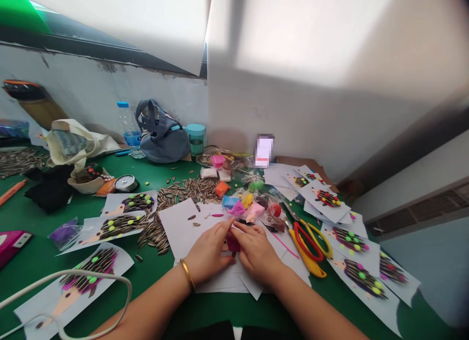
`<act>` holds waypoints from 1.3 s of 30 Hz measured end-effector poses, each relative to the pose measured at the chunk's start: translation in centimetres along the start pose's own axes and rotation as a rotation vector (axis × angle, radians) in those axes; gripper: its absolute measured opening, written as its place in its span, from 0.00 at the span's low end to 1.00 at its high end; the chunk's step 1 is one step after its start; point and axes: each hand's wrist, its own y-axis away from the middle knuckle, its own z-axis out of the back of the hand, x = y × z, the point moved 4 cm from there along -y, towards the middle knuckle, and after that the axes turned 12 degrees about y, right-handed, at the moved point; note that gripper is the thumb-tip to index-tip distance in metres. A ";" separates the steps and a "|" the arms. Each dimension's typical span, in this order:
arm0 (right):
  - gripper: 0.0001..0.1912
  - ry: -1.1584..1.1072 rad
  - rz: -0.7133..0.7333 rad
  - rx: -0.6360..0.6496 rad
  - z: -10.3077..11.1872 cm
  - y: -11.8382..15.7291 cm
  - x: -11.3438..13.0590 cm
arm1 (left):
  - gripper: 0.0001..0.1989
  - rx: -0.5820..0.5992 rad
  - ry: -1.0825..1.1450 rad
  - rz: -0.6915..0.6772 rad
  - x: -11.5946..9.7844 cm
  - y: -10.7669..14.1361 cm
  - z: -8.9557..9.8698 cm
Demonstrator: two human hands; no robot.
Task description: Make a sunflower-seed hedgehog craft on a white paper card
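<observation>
Two bare hands meet over the magenta clay (231, 243), which lies on the white sheet (176, 218) with a peach patch at its 9 o'clock edge. The left hand (210, 249) and the right hand (258, 252) have their fingertips together above it, like a low roof. The step in hand looks like pressing or shaping that piece. The fingers cover most of it, so whether either hand pinches it or only rests on it, I cannot tell.

The next move calls for light, even pressure and a steady sheet, since the papers beneath overlap and could slip.

Taking the hands as the clock's centre, the seeds (190, 191) are heaped at 11 o'clock, and the clay packets (247, 201) sit around 12 to 1. The scissors (308, 243) lie at 3. Hedgehog cards, studded with seeds and bright dots, lie at 8 (90, 281) and 4 (361, 276).
</observation>
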 end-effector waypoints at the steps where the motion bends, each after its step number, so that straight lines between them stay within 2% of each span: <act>1: 0.34 -0.002 0.000 0.006 0.0 0.0 0.0 | 0.48 0.000 0.000 0.000 0.0 0.0 0.0; 9: 0.33 -0.030 0.004 -0.058 0.0 0.3 -0.4 | 0.47 -0.003 0.009 0.009 -0.1 -0.1 0.1; 16: 0.35 -0.035 0.000 0.009 -0.4 0.1 -0.1 | 0.48 -0.013 0.020 -0.013 0.0 0.1 0.0; 23: 0.31 -0.069 -0.081 -0.148 -0.1 0.7 -2.0 | 0.48 -0.008 0.009 0.013 -0.3 0.0 0.2; 32: 0.34 -0.045 -0.001 0.002 -0.4 0.2 -0.6 | 0.47 -0.013 0.023 -0.009 -0.1 0.0 0.0; 35: 0.32 -0.060 -0.018 -0.064 -0.3 0.3 -1.1 | 0.47 -0.011 0.008 0.002 -0.1 0.0 0.0; 39: 0.29 -0.045 -0.145 -0.198 0.1 0.9 -2.8 | 0.48 -0.012 0.017 0.011 -0.4 0.1 0.2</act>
